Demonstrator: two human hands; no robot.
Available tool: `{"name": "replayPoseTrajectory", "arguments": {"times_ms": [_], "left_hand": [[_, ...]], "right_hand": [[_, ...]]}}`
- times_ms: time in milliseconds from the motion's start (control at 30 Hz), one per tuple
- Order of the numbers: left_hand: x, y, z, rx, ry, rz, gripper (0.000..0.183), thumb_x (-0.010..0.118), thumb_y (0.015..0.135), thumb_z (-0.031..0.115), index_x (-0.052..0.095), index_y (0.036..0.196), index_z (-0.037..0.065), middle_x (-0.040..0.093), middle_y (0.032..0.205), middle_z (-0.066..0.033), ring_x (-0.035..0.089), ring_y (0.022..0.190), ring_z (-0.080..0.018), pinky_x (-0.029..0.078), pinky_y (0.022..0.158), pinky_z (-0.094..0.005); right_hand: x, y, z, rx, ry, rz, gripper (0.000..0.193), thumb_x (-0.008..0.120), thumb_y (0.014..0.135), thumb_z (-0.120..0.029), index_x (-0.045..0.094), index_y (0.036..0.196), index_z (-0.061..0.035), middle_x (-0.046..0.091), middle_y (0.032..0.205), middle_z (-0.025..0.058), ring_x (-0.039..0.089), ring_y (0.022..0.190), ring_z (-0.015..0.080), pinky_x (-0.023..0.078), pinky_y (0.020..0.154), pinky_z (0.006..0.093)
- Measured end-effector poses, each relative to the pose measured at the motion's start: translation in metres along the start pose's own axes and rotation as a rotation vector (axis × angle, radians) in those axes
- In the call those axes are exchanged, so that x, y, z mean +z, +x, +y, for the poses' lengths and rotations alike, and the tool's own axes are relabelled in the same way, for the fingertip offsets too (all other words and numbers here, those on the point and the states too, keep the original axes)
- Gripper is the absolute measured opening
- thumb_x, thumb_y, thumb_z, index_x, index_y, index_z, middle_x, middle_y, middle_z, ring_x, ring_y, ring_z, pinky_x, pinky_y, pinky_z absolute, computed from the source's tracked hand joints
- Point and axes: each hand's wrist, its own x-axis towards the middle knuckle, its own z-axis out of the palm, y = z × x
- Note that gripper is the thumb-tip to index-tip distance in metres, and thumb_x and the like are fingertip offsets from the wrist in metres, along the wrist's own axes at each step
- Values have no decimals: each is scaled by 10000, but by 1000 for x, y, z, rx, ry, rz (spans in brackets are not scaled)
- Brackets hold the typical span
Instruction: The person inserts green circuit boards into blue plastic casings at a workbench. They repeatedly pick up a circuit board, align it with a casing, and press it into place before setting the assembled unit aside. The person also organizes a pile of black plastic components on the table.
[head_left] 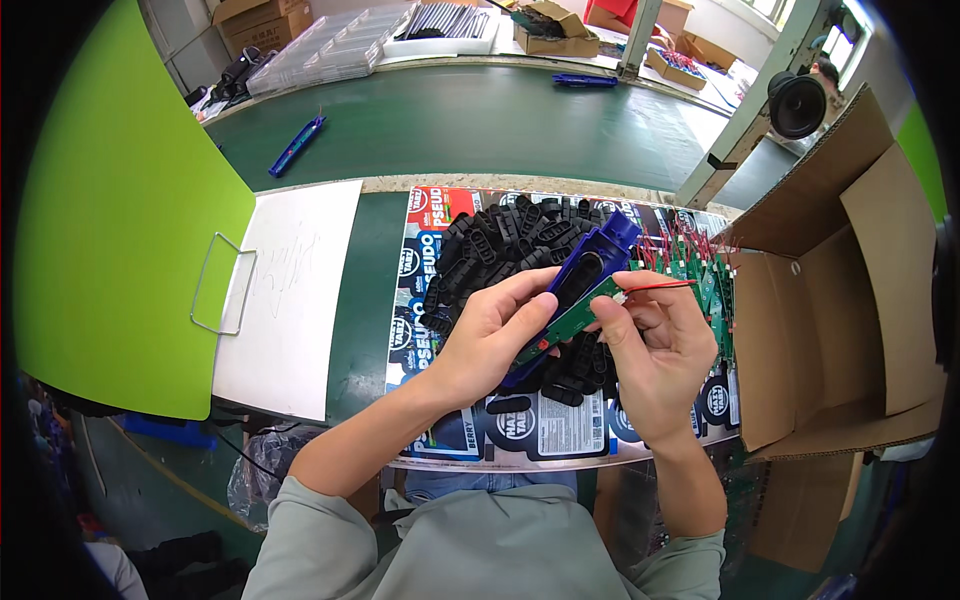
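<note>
My left hand (pixel 490 335) is closed round a long blue plastic housing (pixel 619 232), tilted with its upper end to the far right. A black oval part sits in the housing's open side. Between thumb and fingers, my right hand (pixel 665 360) pinches a narrow green circuit board (pixel 572 324) with a red wire at its upper end. The board lies along the housing, its lower end near my left thumb; whether it is seated there I cannot tell. Behind and under my hands is a heap of black oval parts (pixel 490 245). Green boards with red wires (pixel 715 285) are piled to the right.
A printed sheet (pixel 410 350) covers the work surface. An open cardboard box (pixel 825 320) stands at the right, a green clipboard (pixel 120 220) with white paper (pixel 285 340) at the left. Beyond, a green belt (pixel 420 120) carries two blue housings (pixel 297 147). A post (pixel 735 140) rises far right.
</note>
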Motion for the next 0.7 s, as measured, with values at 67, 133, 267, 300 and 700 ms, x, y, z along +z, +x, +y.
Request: {"name": "replayPoseTrajectory", "arguments": {"times_ms": [67,133,267,300,700], "left_hand": [[-1,1,-1,0,15,1,426,517,1087,198,511,1471,14,701,1156,-91,689,967,-141,565,817,-282],[0,0,2,4,27,9,424,515,1087,202,517,1466,12,706,1137,-89,691,965,-142,565,817,-282],[4,0,0,37,60,17,414,508,1089,212,538,1447,7,712,1110,-88,697,956,-142,569,802,-279],[4,0,-1,31,38,16,411,505,1089,213,543,1442,6,711,1110,-88,697,952,-141,572,796,-278],[9,0,0,28,59,-3,390,539,1065,134,545,1428,-8,696,1111,-67,666,924,-104,562,783,-267]], "right_hand": [[0,2,-6,55,14,-16,198,749,906,49,684,1092,73,724,912,92,721,755,127,558,657,234],[0,5,-9,86,21,-26,185,745,909,48,688,1083,69,722,913,85,720,745,125,558,652,236],[0,10,-5,2,-95,-27,181,759,894,38,706,1068,41,699,881,70,692,693,113,536,619,241],[0,10,-3,-45,-154,-26,186,766,887,34,712,1065,31,689,868,68,680,677,110,527,608,243],[2,10,14,-302,-490,100,321,830,818,-14,694,1107,-41,513,911,49,471,660,120,425,574,283]]}}
